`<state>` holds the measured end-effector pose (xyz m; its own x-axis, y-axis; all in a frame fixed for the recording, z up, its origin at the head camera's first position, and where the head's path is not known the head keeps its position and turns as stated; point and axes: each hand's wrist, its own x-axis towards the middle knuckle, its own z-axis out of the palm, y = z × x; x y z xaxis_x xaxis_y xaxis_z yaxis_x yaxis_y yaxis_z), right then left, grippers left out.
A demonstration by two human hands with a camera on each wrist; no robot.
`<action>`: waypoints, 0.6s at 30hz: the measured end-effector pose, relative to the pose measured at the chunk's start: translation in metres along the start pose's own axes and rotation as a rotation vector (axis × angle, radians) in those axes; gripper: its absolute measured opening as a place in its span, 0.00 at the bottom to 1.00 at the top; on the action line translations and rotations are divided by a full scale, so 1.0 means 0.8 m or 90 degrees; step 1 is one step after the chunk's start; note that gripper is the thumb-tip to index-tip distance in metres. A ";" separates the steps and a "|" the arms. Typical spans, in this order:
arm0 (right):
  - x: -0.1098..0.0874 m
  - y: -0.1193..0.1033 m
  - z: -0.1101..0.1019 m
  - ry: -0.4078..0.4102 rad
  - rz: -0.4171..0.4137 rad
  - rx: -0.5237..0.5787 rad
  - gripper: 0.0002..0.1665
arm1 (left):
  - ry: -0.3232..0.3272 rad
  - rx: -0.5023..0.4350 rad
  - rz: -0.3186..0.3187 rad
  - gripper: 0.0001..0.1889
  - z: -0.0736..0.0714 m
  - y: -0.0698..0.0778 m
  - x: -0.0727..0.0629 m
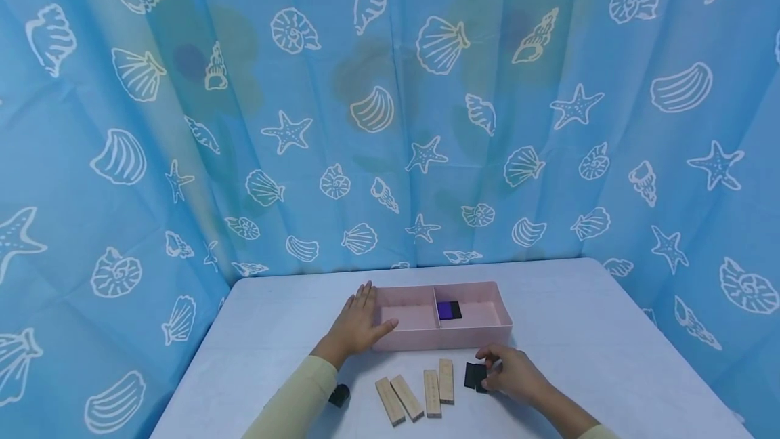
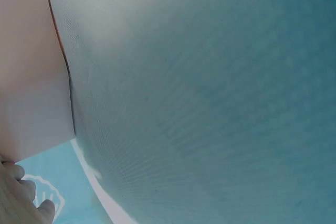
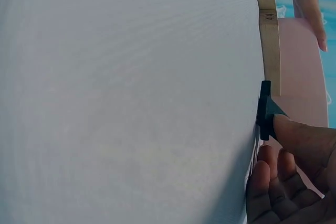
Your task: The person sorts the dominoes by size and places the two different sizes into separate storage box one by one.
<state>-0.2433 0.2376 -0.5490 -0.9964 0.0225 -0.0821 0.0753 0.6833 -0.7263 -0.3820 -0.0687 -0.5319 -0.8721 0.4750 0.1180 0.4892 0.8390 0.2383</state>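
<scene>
Beside the black pieces (image 1: 470, 375) lie four wooden blocks (image 1: 407, 398).

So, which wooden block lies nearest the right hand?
The rightmost block in the head view; the other three lie left of it, farther from the right hand.

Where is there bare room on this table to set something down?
Bare tabletop runs right of the pink tray to the edge, and left of the left hand. The tray's left compartment looks bare. Crowded: the strip before the tray, with four wooden blocks, black pieces and the right hand.
</scene>
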 end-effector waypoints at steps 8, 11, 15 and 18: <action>-0.003 -0.004 -0.002 -0.019 0.017 0.034 0.24 | 0.010 0.002 0.002 0.50 0.003 -0.002 0.001; -0.002 -0.003 -0.003 -0.021 0.017 0.045 0.24 | 0.015 0.000 0.007 0.50 0.004 -0.003 0.002; -0.002 -0.003 -0.007 -0.033 0.018 0.068 0.25 | 0.023 0.000 0.012 0.50 0.008 -0.005 0.003; -0.001 -0.004 -0.009 -0.041 0.027 0.086 0.25 | 0.025 -0.001 0.013 0.51 0.010 -0.006 0.003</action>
<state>-0.2428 0.2409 -0.5416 -0.9879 -0.0001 -0.1551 0.1265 0.5777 -0.8064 -0.3864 -0.0693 -0.5404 -0.8614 0.4818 0.1606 0.5075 0.8282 0.2376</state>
